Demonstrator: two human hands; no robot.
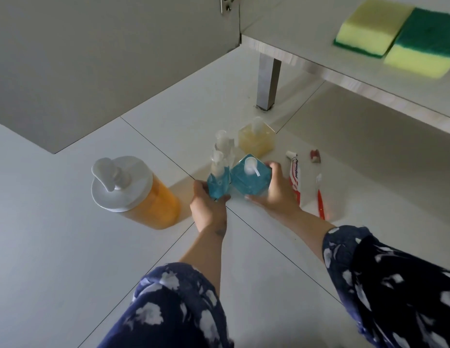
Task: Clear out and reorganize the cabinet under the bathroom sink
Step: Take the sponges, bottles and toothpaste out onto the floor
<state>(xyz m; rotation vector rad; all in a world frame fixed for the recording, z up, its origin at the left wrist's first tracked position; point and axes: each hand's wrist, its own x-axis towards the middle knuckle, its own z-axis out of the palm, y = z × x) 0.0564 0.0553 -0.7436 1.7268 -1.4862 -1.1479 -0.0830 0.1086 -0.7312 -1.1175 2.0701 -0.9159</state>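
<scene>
Two blue soap pump bottles stand on the white floor tiles. My left hand grips the small narrow blue bottle. My right hand wraps around the square blue pump bottle beside it. Behind them stand a small clear pump bottle and a square pale-yellow pump bottle. A big orange pump bottle stands to the left. The open cabinet's bottom shelf at the upper right holds two yellow-green sponges.
A toothpaste tube, an orange toothbrush and a small red item lie on the floor right of my right hand. The cabinet's metal leg stands behind the bottles. The open grey cabinet door fills the upper left.
</scene>
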